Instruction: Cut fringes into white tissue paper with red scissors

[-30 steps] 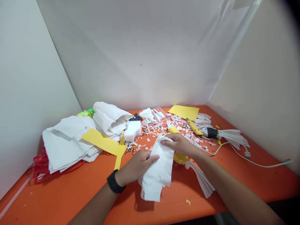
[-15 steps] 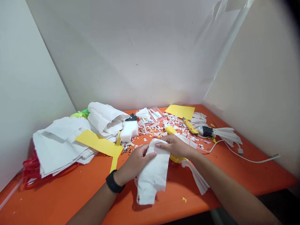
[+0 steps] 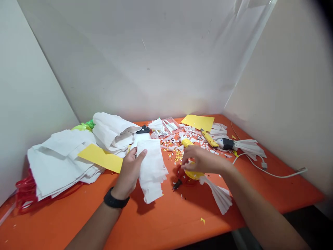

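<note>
My left hand grips a folded white paper strip between thumb and fingers, above the table. The strip's lower edge is ragged and stepped. My right hand is bent, its fingertips pinched together over the table. Just below them is a small dark pointed tool with red by its upper end; whether the fingers hold it is hard to see. Partly hidden under that hand lies a yellow textured body with a pleated white paper tail.
White sheets, a paper roll and a yellow paper piece lie left. Cut scraps cover the middle back. At right are a yellow cutter, a black-and-white fish-like figure and a white cable.
My right hand has let go of the white paper and moved down beside the yellow body. My left hand has carried the paper left. The dark tool has come into view.
</note>
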{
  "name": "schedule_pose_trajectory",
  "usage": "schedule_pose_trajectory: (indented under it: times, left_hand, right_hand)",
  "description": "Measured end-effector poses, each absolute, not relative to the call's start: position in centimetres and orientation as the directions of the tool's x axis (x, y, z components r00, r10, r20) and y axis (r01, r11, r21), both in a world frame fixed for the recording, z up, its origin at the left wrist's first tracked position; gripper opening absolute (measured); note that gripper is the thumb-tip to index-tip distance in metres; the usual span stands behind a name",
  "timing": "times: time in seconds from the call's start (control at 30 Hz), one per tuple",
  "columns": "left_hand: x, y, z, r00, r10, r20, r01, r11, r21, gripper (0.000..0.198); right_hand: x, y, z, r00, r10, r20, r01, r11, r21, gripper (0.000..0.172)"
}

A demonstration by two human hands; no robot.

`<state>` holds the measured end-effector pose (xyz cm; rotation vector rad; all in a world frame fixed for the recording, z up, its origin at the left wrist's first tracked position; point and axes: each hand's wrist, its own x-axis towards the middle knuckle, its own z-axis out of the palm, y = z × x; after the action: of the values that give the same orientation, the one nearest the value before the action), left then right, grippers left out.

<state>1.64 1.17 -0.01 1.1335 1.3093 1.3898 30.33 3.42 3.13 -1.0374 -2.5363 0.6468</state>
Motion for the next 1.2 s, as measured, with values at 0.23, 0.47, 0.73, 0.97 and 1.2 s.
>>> schedule_pose_trajectory:
  times: [0.23, 0.47, 0.73, 0.97, 1.2]
  left_hand:
    - [1.2, 1.6, -0.4, -0.239, 0.969, 0.065, 0.121, -0.036, 0.992, 0.059]
    - [1.3, 1.5, -1.0, -0.158, 0.987, 0.022, 0.153, 0.002, 0.988, 0.041]
    - [0.3, 1.8, -0.7, -0.237, 0.965, 0.116, 0.183, -0.072, 0.98, 0.04]
    - [0.0, 1.7, -0.1, -0.44, 0.848, 0.294, 0.345, -0.143, 0.928, 0.029]
    - [1.8, -0.3, 1.1, -0.317, 0.814, 0.487, 0.64, -0.195, 0.743, 0.02]
  right_hand:
    - [27.8, 1.1, 0.8, -0.769, 0.639, -0.006, 0.639, 0.768, -0.048, 0.024]
    - [27.4, 1.7, 0.6, -0.779, 0.627, -0.02, 0.627, 0.778, -0.028, 0.02]
    - [27.0, 1.8, 0.6, -0.738, 0.673, 0.048, 0.663, 0.737, -0.135, 0.014]
    - [28.0, 4.1, 0.8, -0.584, 0.763, 0.278, 0.649, 0.645, -0.404, 0.014]
    - [27.9, 3.8, 1.3, -0.321, 0.877, 0.359, 0.342, 0.46, -0.819, 0.011]
